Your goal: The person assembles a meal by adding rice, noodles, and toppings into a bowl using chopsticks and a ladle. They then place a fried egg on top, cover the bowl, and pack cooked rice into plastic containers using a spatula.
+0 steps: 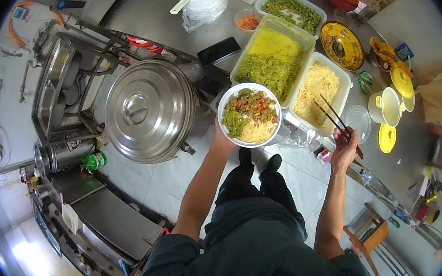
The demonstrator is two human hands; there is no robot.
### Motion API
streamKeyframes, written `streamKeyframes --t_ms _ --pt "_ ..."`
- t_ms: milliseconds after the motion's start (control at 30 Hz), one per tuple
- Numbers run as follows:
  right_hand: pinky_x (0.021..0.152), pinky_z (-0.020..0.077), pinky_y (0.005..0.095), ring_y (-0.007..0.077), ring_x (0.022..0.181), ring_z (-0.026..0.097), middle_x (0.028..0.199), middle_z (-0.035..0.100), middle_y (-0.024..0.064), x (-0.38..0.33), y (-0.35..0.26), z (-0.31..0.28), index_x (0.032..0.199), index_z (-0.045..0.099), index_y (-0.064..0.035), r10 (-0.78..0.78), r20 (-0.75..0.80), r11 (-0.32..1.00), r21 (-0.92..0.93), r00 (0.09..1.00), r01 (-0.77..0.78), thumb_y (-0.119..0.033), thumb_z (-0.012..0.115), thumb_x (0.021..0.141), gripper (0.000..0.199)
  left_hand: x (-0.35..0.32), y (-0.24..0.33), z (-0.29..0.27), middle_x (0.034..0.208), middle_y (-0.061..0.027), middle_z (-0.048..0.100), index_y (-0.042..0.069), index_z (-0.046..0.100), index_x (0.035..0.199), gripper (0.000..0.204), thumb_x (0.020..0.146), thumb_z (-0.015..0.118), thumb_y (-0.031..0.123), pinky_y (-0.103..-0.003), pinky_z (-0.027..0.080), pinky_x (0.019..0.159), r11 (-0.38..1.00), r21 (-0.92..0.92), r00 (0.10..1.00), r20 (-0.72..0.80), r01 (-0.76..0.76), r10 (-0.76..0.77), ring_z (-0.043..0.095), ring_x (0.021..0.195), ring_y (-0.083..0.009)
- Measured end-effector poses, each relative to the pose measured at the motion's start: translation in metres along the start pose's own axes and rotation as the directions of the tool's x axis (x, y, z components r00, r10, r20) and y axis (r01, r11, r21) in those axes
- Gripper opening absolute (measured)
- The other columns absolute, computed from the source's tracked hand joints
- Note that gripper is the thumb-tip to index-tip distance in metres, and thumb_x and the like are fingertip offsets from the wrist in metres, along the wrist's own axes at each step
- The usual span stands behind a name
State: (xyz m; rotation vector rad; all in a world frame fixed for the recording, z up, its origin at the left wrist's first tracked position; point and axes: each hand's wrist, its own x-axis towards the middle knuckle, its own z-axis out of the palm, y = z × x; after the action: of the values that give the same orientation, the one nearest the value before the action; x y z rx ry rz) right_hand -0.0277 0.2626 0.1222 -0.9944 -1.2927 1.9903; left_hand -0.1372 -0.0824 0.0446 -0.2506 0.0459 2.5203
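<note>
Your bowl (pixel 221 103) is white, filled with green pieces (pixel 232 120), pale yellow strands (pixel 256 131) and brown bits (pixel 260 100) flecked with red, while your chopsticks (pixel 341 123) are dark brown. Beyond it you have yellow-green food (pixel 276 52) and a yellow dish (pixel 357 49) patterned in black. Your shirt (pixel 253 244) is dark grey-green, the pot (pixel 145 111) silver, the bottle (pixel 94 162) green and white, the phone (pixel 219 51) black.

A dark grey-green cloth shirt (pixel 253 244) with loose, short sleeves (pixel 172 257) covers the torso. Beyond the shirt's hem show long black trousers (pixel 279 189) and dark closed shoes (pixel 274 162). Past the shirt's sleeves, the forearms (pixel 202 187) and both hands (pixel 345 147) are bare.
</note>
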Motion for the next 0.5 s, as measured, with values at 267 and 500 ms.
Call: streamKeyframes --t_ms 267,500 --pt "0.083 0.0493 0.0374 0.0244 0.100 0.055 0.116 0.051 0.0164 0.034 0.102 -0.015 0.118 0.058 -0.0014 -0.382 -0.090 0.712 -0.663 0.920 0.231 -0.037 0.076 0.087 0.050 -0.012 -0.045 -0.013 0.145 -0.0170 0.052 0.006 0.049 0.143 0.060 0.100 0.043 0.047 -0.056 0.042 0.110 0.994 0.024 0.990 -0.099 0.107 -0.104 0.052 0.130 -0.0359" --pt "0.119 0.0285 0.0483 0.0419 0.142 0.033 0.148 0.036 0.0311 -0.014 0.078 -0.092 0.151 0.023 0.0093 0.060 0.112 0.641 -0.766 0.992 0.048 -0.056 0.086 0.067 0.124 -0.024 -0.113 -0.016 0.145 -0.0167 0.052 0.006 0.049 0.143 0.060 0.100 0.043 0.047 -0.055 0.042 0.110 0.972 0.057 0.956 -0.200 0.229 -0.213 0.052 0.129 -0.0357"
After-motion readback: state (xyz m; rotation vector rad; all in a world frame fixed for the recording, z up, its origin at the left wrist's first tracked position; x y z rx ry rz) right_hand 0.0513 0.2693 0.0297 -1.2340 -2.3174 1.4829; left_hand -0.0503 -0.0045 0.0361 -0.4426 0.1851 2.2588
